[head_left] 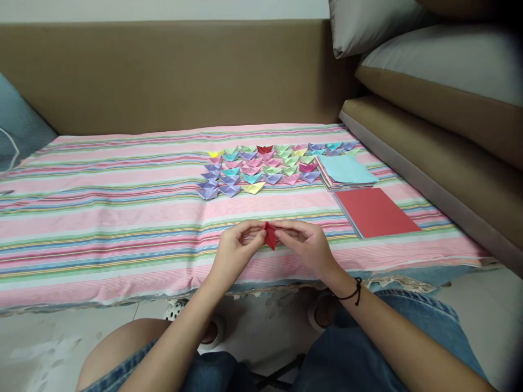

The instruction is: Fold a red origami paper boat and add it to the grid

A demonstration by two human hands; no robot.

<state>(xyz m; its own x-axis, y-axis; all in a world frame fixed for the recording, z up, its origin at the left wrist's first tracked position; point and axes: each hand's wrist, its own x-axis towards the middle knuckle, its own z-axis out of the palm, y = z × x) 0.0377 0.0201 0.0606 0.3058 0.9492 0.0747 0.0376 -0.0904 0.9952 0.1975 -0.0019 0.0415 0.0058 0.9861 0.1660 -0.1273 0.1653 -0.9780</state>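
Observation:
A small folded red paper [271,236] is held up between both hands, over the near part of the striped cloth. My left hand [238,244] pinches its left side between thumb and fingers. On its right side, my right hand [309,245] grips it in the same way, with a black cord on the wrist. Beyond the hands, several small folded paper boats [250,163] in many colours stand in rows. To their right lies a stack of light blue paper [347,169], and nearer is a stack topped with red paper [378,213].
The striped cloth [61,218] covers the surface, with its front edge just before my knees. A brown backrest [171,76] rises behind. Stacked cushions [441,71] bound the right side, and a blue-grey cushion [20,122] is at the far left.

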